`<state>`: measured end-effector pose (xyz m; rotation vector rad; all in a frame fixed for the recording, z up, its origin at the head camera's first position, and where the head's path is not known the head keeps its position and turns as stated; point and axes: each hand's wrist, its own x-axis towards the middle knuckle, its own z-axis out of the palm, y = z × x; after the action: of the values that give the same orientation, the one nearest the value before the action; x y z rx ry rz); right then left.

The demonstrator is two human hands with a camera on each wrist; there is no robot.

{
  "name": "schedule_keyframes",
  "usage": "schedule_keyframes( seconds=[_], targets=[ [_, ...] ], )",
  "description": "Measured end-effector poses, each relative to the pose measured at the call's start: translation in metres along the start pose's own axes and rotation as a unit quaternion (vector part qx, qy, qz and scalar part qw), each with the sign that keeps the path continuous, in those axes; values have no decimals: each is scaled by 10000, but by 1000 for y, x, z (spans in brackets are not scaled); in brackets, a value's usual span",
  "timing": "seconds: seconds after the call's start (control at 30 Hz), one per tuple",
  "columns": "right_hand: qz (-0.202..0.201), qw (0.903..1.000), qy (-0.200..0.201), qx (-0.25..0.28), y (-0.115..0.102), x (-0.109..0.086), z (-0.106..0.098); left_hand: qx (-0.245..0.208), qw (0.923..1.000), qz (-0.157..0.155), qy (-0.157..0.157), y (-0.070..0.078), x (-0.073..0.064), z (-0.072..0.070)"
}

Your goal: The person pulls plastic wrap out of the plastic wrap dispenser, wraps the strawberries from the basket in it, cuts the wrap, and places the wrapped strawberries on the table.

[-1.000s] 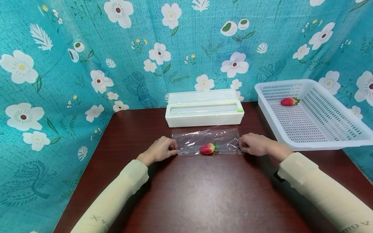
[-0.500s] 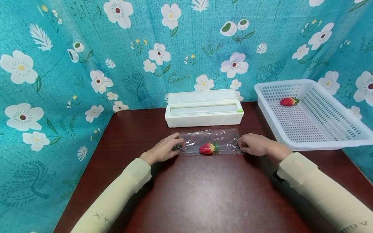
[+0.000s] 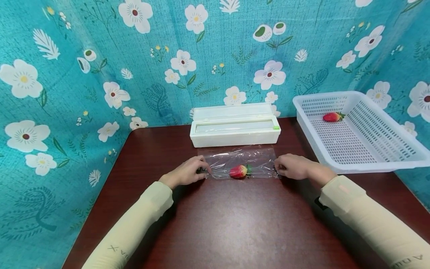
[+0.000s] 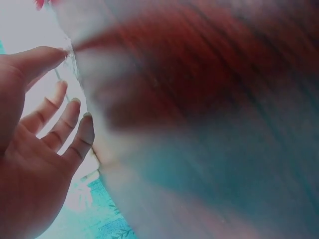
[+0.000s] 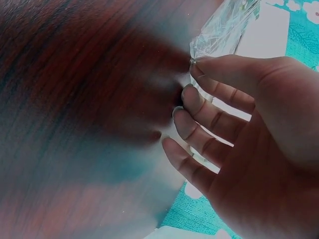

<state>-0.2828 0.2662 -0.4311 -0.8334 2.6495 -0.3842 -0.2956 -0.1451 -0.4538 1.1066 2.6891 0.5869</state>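
Note:
A sheet of clear cling film (image 3: 255,158) lies on the table, with a red strawberry (image 3: 238,171) at its near edge under or in the film. The strawberry's green leaves point right. At the left end of the sheet, my left hand (image 3: 186,171) takes the near corner between thumb and forefinger. The left wrist view has the thumb at the film's edge and the other fingers loosely bent; the forefinger's tip is mostly hidden there. My right hand (image 3: 293,166) pinches the opposite corner, where the film (image 5: 224,35) gathers at the thumb tip.
Behind the film stands a white cling film dispenser (image 3: 235,139), lid raised, with a green slider (image 3: 276,127). A white plastic basket (image 3: 379,166) at the right holds another strawberry (image 3: 332,117). A blue flowered curtain (image 3: 215,48) borders the dark wooden table (image 3: 228,224).
My left hand spread its fingers over the film's left end and shifted slightly right, then drew its fingertips in again at the corner. My right hand stays in place.

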Motion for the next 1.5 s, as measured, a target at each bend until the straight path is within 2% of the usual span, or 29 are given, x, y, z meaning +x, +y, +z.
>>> schedule_keyframes(
  seconds=[0.23, 0.33, 0.4, 0.53, 0.6, 0.67, 0.73, 0.97, 1.07, 1.13, 1.27, 1.37, 1.5],
  targets=[
    [-71, 10000, -47, 25, -2, 0, -3, -307, 9995, -45, -104, -5, -4, -4],
    [-123, 9998, -99, 86, 6, 4, 0, -381, 9991, -102, -121, -7, -7, -6],
    [-211, 9997, -87, 67, 18, 9, 6, -413, 9989, -136, -146, -8, -8, -6],
    [-419, 9991, 16, 50, 61, 24, 30, -445, 9987, -145, -181, -9, -9, -7],
    [-334, 9994, 30, 12, 81, 33, 42, -417, 9988, -150, -209, -9, -10, -7],
    [-138, 9998, -72, 88, 87, 37, 46, -380, 9988, -195, -251, -9, -10, -7],
    [39, 9999, -111, 35, 81, 35, 42, -329, 9986, -263, -310, -9, -11, -6],
    [-266, 9994, 119, 182, 15, 2, 3, -190, 9987, -222, -412, -8, -11, -7],
    [7, 9998, 199, -11, 0, -5, -3, -172, 9989, -210, -381, -8, -13, -8],
    [128, 9990, 343, -244, -5, -7, -3, -108, 9995, -181, -250, -7, -14, -9],
    [197, 9941, 911, -553, -15, -11, -5, -95, 9997, -9, 214, 1, -16, -13],
    [-119, 9904, 1337, -322, -29, -10, -8, -244, 9987, 213, 398, 13, -13, -17],
    [-735, 9855, 1432, 540, -45, -3, -7, -500, 9978, 411, 133, 34, -5, -16]
  ],
)
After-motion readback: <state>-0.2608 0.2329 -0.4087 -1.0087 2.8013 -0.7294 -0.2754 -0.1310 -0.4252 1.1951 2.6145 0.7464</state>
